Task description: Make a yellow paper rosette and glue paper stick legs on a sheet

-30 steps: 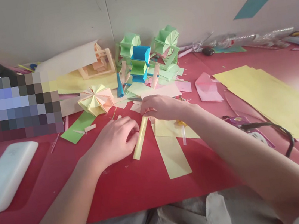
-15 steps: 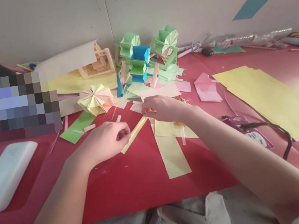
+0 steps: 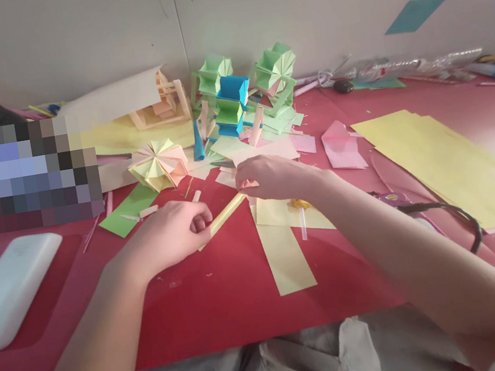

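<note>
The narrow rolled yellow paper strip (image 3: 225,215) is pinched at both ends: left hand (image 3: 171,232) fingers closed on its 7 o'clock end, right hand (image 3: 273,176) fingers closed on its 1 o'clock end. Even tension is advised so the roll stays tight. The red table surface (image 3: 227,295) carries flat yellow paper sheets (image 3: 450,162) at 3 o'clock; folded green-and-blue paper models (image 3: 238,96) stand at 12 o'clock against the grey wall (image 3: 294,2).

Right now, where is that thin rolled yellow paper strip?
The yellow paper strip is at the middle of the red table, held between the left hand and right hand, just left of the flat yellow paper pieces.
</note>
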A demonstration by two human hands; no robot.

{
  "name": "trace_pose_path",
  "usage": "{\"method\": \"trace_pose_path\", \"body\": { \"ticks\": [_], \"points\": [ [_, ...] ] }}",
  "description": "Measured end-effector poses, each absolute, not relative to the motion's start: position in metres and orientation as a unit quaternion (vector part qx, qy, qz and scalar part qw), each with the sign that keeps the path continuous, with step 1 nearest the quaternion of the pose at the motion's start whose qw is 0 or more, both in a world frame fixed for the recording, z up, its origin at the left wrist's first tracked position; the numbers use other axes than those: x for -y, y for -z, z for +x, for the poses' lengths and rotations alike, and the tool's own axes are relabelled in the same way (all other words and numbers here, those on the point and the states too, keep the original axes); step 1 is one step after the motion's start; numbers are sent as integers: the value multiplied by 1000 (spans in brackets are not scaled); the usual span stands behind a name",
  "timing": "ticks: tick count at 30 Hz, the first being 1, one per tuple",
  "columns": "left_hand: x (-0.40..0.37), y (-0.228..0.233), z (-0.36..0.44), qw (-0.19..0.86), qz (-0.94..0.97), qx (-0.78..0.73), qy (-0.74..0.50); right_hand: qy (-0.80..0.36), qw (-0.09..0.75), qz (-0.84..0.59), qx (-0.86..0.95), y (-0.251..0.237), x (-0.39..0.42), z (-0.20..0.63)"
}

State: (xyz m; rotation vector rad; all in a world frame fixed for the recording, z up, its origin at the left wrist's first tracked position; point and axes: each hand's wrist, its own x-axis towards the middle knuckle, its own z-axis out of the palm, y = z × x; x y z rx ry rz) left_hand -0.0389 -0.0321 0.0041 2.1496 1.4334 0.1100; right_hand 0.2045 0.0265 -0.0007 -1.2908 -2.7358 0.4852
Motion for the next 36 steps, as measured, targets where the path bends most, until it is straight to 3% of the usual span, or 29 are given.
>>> {"method": "trace_pose_path", "body": {
  "ticks": [22,36],
  "points": [
    [38,-1,-31,132,839,-525,-57,-108,51,-386,915,5,-1,213],
    [39,4,-26,64,853,-517,-29,-20,153,-333,930,26,17,213]
  ]
}}
